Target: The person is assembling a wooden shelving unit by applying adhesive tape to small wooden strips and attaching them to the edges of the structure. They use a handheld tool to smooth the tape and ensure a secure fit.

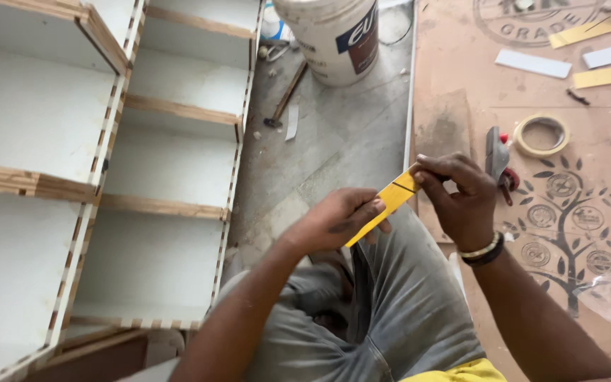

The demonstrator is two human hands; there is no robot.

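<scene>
A narrow yellow strip (389, 200) is held slanted between both my hands, above my lap. My left hand (337, 221) grips its lower end, fingers curled over it. My right hand (461, 197) pinches the upper end between thumb and fingers, and a dark line crosses the strip just below that pinch. A beaded band and a dark band sit on my right wrist. My knees in grey trousers are below the hands.
A white cabinet carcass (171, 166) with plywood-edged shelves lies to the left. A white bucket (334, 35) and a hammer (286, 95) are on the grey floor ahead. On the brown board to the right lie a tape roll (542, 134), a red-handled tool (500, 159) and several yellow and white strips (588, 32).
</scene>
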